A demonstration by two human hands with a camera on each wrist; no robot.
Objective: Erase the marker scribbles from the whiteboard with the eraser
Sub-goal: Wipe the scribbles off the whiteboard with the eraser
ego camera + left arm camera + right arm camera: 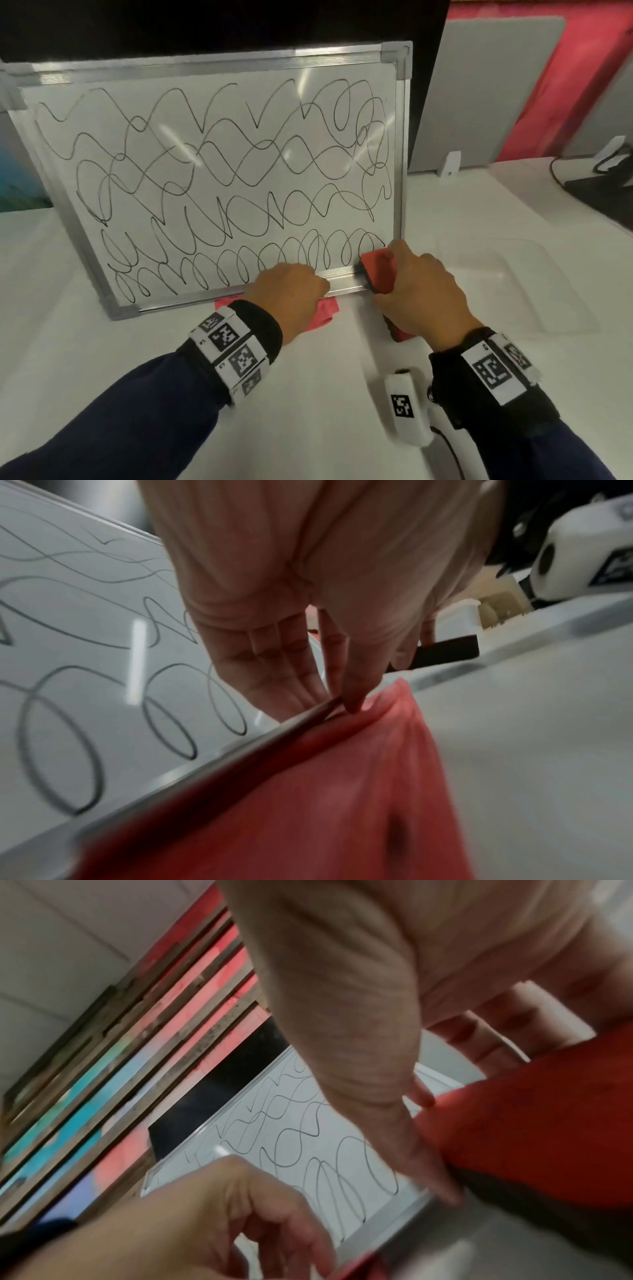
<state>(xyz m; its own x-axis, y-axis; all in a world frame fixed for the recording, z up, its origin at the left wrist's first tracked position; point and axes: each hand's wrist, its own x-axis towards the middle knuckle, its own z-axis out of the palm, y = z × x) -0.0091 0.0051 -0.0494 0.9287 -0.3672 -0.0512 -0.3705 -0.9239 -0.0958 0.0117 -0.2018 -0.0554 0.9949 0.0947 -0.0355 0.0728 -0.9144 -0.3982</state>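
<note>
A whiteboard point(212, 171) in a silver frame leans back on the white table, covered in black marker scribbles point(239, 205). My right hand point(421, 291) grips a red eraser point(378, 270) with a black felt face, set against the board's lower right corner. In the right wrist view the eraser point(531, 1123) fills the right side under my thumb. My left hand point(291, 291) pinches the board's bottom frame, fingers on the face point(291, 691) and thumb at the edge. A red cloth point(323, 313) lies under that hand and partly under the frame point(325, 804).
A clear plastic tray point(513, 284) lies on the table point(102, 342) to the right of the board. Behind it stands a grey divider panel point(486, 96), with a black cable and dark pad point(599, 192) at the far right. A dark screen point(205, 24) rises behind the board.
</note>
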